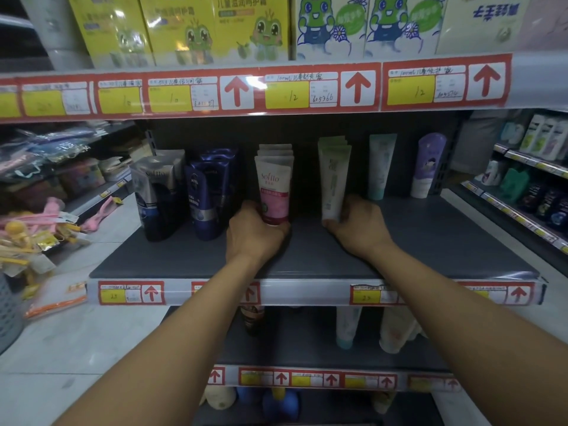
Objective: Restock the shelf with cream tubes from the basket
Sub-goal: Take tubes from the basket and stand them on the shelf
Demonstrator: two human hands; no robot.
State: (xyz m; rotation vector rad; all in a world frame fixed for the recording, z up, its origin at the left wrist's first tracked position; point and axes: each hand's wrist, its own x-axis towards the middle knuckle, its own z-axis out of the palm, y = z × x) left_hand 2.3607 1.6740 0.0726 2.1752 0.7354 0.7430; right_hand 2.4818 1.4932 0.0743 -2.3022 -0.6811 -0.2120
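I have both hands on the dark grey shelf board [184, 259]: my left hand [253, 233] curls around the base of the front pink-and-white Softto cream tube [273, 192], upright before its row. My right hand [358, 224] grips the foot of the pale green-white tube [333, 179], leaning slightly, heading another row.

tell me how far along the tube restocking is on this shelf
Done: rows of pink Softto tubes and pale green tubes already stand on the middle shelf. In hand: the left hand grips the front pink tube and the right hand holds the front green one. Left: much of the shelf is bare; the basket isn't clearly in view.
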